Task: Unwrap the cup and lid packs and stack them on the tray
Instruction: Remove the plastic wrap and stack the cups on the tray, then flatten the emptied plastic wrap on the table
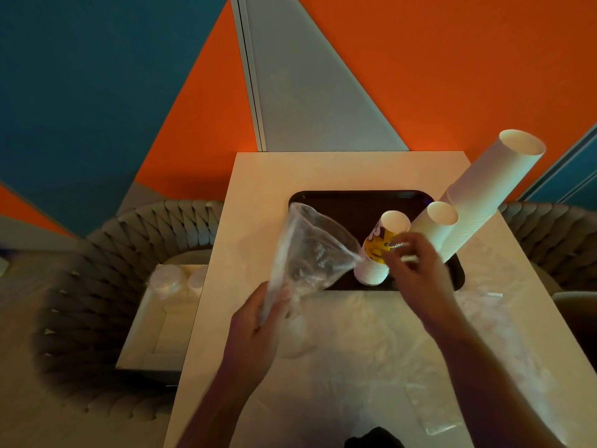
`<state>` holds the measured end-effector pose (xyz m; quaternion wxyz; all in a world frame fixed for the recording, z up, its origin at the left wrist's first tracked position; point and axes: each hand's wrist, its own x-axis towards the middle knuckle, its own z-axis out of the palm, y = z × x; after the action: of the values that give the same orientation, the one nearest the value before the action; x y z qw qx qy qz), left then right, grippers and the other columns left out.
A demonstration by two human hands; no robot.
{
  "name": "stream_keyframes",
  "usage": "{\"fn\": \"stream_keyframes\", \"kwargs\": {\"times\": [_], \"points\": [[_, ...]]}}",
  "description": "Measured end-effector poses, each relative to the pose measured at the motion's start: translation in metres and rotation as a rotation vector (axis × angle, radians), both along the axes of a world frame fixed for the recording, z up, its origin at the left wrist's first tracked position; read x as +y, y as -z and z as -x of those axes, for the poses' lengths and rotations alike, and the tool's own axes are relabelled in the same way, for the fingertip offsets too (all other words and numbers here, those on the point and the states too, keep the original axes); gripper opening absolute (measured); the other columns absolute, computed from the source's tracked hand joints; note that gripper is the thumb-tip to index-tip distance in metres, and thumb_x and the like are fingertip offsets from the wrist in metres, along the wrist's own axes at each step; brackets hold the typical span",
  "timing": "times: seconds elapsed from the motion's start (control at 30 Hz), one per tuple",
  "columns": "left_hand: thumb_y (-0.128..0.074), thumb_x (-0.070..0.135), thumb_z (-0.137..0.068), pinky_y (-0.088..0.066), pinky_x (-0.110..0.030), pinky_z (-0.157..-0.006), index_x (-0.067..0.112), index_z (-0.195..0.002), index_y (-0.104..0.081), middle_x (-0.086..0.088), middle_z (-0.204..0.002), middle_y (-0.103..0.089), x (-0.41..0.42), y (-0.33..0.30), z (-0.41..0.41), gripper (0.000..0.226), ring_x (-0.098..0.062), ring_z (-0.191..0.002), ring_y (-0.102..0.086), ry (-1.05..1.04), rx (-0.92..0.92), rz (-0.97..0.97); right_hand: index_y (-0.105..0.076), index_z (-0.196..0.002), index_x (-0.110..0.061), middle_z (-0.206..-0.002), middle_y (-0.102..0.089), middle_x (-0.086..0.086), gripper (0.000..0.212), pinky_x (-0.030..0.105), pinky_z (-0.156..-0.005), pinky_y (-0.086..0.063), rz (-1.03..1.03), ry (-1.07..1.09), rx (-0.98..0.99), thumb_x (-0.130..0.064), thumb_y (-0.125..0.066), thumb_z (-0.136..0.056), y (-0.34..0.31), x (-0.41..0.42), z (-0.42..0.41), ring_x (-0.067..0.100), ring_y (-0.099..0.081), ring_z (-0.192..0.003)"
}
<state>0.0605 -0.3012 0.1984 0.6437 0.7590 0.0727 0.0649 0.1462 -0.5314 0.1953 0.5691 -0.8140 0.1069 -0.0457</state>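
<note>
Risk: the printed cup stack (378,250), standing on the tray (342,202), may be toppled toward 9 o'clock if the clear wrapper (307,250) is tugged while snagged at its base
Left hand (258,321): fingers clamped on the wrapper, at 7 o'clock of the stack
Right hand (416,270): fingers curled against the stack's side at 3 o'clock, steadying it
White stacks (484,195): seen slanting toward 1 o'clock on the tray

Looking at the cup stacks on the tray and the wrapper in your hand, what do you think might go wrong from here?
1. The tallest white stack stands high on the tray, close to its right edge; a nudge might topple it.
2. The plastic wrapper in the left hand appears to touch the printed stack; pulling it could drag that stack over.
3. The right hand works close beside the middle stack and may bump it.
</note>
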Motion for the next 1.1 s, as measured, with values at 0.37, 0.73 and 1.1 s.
{"fn": "stream_keyframes", "kwargs": {"times": [0.37, 0.73, 1.1], "points": [[-0.044, 0.033, -0.104, -0.053, -0.016, -0.084, 0.019, -0.131, -0.049, 0.02, -0.11, -0.072, -0.015, -0.002, -0.021, 0.031, -0.003, -0.109, -0.066, -0.031, -0.122, 0.305, -0.055, -0.135, -0.016, -0.114, -0.071, 0.022, 0.058, 0.041, -0.08, -0.057, -0.866, -0.563, 0.887, -0.057, -0.049, -0.094, -0.013, 0.067, 0.041, 0.037, -0.072, -0.09], [-0.076, 0.076, -0.063, -0.054, -0.042, -0.098, 0.026, -0.151, -0.031, -0.007, -0.147, -0.051, 0.02, 0.007, -0.025, 0.11, -0.021, -0.127, -0.058, -0.11, -0.019, 0.392, -0.043, -0.12, -0.02, -0.102, -0.073, 0.021, 0.053, 0.035, -0.07, -0.062, -0.963, -0.15, 0.224, 0.001, -0.07, -0.079, -0.009, 0.068, 0.028, 0.026, -0.071, -0.082], [-0.082, 0.072, -0.058, -0.06, -0.036, -0.083, 0.012, -0.107, -0.055, -0.012, -0.128, -0.065, 0.073, -0.006, -0.032, 0.081, -0.03, -0.097, -0.07, 0.021, 0.0, 0.597, -0.065, -0.114, -0.013, -0.131, -0.068, -0.01, 0.039, 0.039, -0.081, -0.053, -0.543, -0.33, 0.03, -0.002, -0.072, -0.078, -0.018, 0.038, 0.024, 0.019, -0.064, -0.111]]}}
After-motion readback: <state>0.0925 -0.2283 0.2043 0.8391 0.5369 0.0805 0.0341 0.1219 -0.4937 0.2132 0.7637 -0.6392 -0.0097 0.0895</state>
